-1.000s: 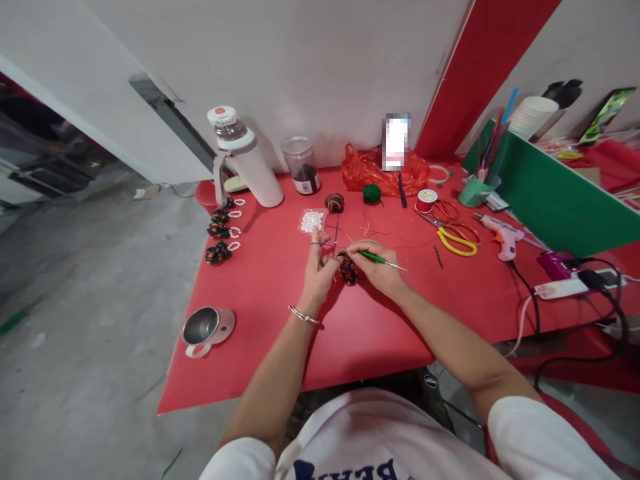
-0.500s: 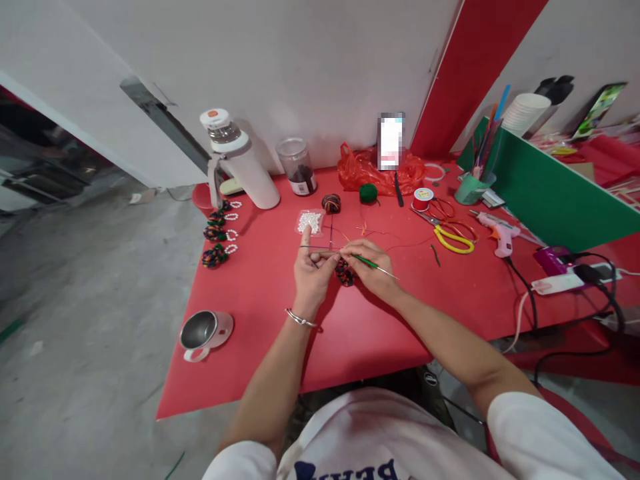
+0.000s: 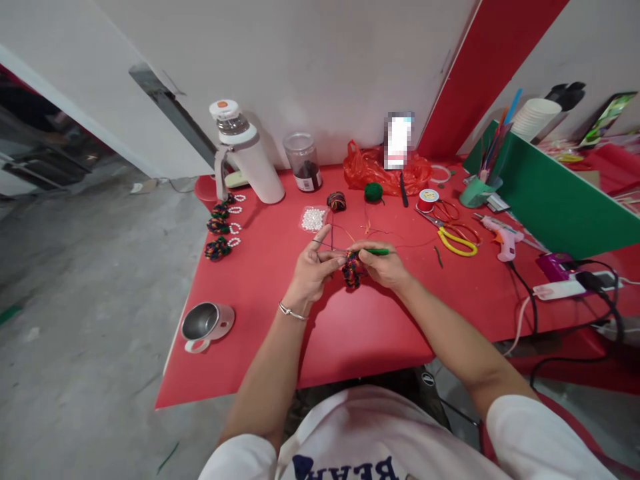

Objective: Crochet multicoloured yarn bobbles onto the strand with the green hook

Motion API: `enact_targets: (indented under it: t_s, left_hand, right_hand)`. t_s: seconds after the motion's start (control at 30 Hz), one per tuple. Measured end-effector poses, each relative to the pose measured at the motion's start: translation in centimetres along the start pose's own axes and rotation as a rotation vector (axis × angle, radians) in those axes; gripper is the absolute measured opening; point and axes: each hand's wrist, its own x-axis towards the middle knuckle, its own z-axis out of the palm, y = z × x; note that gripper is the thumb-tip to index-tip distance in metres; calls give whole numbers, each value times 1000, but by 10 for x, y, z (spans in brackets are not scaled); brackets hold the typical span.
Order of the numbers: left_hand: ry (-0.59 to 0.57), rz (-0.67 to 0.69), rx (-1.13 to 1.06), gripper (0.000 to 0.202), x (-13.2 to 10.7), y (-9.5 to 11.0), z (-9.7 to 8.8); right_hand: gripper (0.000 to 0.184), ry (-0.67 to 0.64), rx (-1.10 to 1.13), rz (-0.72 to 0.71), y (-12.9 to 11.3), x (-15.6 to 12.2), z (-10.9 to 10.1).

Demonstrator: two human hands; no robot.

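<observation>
My left hand (image 3: 310, 270) pinches the edge of a dark multicoloured crochet piece (image 3: 352, 275), its index finger raised with yarn running over it. In my right hand (image 3: 385, 267) is a crochet hook (image 3: 377, 252) with a green handle; its tip is at the crochet piece and too small to make out. The piece hangs between both hands above the red table. Yarn leads back toward a multicoloured yarn ball (image 3: 337, 201). Just beyond my left hand lies a clear packet of white beads (image 3: 314, 219). A green yarn ball (image 3: 373, 193) sits farther back.
Crocheted pieces with bead loops (image 3: 217, 249) line the left edge, above a steel-lined mug (image 3: 209, 324). A large bottle (image 3: 257, 167) and jar (image 3: 303, 163) stand behind. Rightward lie yellow-handled scissors (image 3: 457, 242), a glue gun (image 3: 504, 237) and a power strip (image 3: 563, 288).
My right hand has turned, so the hook now lies nearly level and the crochet piece shows more. My left index finger has tilted to the right. The camera view has shifted slightly.
</observation>
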Motion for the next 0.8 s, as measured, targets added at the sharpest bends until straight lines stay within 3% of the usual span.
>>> enact_targets:
  t_s: [0.43,0.8]
  left_hand:
    - [-73,18,172,101,1,1,-3]
    - [-69,53,200,79,1,1,-4]
  right_hand:
    - [34,-185,32,160,-22,4,-13]
    - [33,-305,-144,71,-37,4,-28]
